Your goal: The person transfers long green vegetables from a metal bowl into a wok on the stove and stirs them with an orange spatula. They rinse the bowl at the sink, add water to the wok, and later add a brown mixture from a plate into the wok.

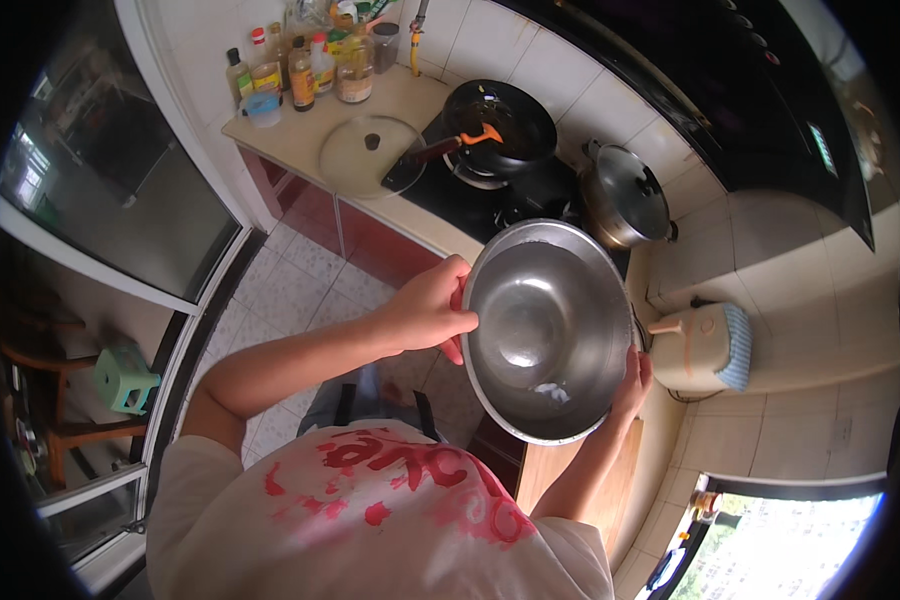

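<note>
A wide metal bowl (577,322) is held in front of me, its shiny inside facing up towards the camera. Inside it shows a small whitish patch that may be liquid or a reflection. My left hand (439,311) grips the bowl's left rim, with the thumb over the edge. On the opposite rim, at the lower right, my right hand (631,382) has hold. Beyond the bowl stands a black wok (529,131) on the gas stove (461,202), with an orange-tipped utensil across its side. A lidded metal pot (622,195) stands to the wok's right.
A glass lid (345,169) lies on the counter (289,139), near several bottles (301,79) and a blue-lidded container (262,110). At right stand a cream appliance with a blue striped cover (690,349) and a wooden board (626,457). A range hood (765,97) overhangs the stove.
</note>
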Action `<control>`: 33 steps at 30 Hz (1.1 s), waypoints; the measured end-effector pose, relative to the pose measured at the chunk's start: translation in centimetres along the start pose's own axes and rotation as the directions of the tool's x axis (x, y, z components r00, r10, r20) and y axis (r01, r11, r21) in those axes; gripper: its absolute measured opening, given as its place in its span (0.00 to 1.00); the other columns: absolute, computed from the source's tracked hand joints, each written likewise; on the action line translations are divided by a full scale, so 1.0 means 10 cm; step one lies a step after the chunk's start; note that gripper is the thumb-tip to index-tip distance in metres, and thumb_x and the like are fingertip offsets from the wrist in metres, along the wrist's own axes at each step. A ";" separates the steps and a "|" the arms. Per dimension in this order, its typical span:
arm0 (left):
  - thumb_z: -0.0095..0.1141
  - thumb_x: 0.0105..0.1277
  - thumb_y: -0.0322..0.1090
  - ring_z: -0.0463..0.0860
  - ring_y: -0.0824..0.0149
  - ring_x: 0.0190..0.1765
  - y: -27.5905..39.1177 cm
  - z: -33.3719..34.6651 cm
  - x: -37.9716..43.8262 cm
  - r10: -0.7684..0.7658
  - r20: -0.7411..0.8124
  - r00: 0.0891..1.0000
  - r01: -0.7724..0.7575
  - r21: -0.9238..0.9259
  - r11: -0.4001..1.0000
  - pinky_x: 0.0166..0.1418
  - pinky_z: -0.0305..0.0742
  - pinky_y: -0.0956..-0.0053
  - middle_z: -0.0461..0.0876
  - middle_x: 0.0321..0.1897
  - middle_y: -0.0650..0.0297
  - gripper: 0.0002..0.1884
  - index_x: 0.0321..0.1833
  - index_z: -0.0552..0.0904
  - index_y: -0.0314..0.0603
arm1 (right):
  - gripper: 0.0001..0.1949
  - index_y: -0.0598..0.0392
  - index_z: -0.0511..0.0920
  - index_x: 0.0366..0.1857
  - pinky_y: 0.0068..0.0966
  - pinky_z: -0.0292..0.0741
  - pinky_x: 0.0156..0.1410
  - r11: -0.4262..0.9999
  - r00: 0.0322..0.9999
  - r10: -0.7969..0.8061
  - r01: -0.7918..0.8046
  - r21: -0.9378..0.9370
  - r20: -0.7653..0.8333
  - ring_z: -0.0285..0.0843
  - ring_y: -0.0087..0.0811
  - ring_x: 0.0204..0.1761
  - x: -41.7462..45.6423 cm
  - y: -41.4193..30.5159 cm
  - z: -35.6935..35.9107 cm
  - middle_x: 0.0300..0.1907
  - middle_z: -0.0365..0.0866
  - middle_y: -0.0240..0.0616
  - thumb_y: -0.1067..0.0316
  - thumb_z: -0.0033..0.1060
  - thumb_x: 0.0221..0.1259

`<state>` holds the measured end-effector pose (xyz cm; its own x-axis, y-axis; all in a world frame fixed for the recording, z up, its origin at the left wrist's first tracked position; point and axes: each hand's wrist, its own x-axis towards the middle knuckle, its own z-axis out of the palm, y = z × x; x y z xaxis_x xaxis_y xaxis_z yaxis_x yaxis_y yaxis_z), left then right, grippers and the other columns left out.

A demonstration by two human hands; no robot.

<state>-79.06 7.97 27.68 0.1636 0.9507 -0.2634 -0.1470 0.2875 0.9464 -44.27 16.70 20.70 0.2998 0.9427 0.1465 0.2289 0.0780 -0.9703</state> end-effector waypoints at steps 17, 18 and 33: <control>0.50 0.62 0.21 0.84 0.65 0.34 0.61 -1.49 2.37 -0.242 0.258 0.935 0.202 0.171 0.964 0.30 0.84 0.75 0.73 0.41 0.51 0.19 0.52 0.57 0.31 | 0.15 0.49 0.69 0.21 0.17 0.51 0.35 0.968 0.988 0.086 -0.114 -0.224 -0.129 0.51 0.15 0.29 1.41 -0.03 1.54 0.23 0.58 0.19 0.60 0.59 0.65; 0.50 0.62 0.21 0.84 0.64 0.34 0.61 -1.53 2.46 -0.255 0.268 0.929 0.214 0.172 0.962 0.30 0.84 0.75 0.74 0.41 0.51 0.19 0.52 0.57 0.31 | 0.14 0.50 0.69 0.23 0.17 0.52 0.35 0.959 0.983 0.118 -0.150 -0.240 -0.143 0.52 0.14 0.29 1.46 -0.02 1.57 0.23 0.59 0.19 0.60 0.59 0.65; 0.50 0.62 0.21 0.83 0.65 0.34 0.43 -1.60 3.01 -0.340 0.230 0.912 0.330 0.081 0.941 0.30 0.84 0.73 0.70 0.43 0.50 0.21 0.54 0.57 0.29 | 0.12 0.51 0.70 0.24 0.16 0.50 0.30 0.951 0.993 0.107 -0.115 -0.286 -0.044 0.53 0.13 0.25 2.11 0.02 1.68 0.20 0.60 0.19 0.63 0.62 0.63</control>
<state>-90.38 39.70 20.87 0.4236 0.7427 -0.5186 -0.0054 0.5746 0.8184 -53.44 42.09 20.34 0.3634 0.9303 0.0504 0.4478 -0.1270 -0.8851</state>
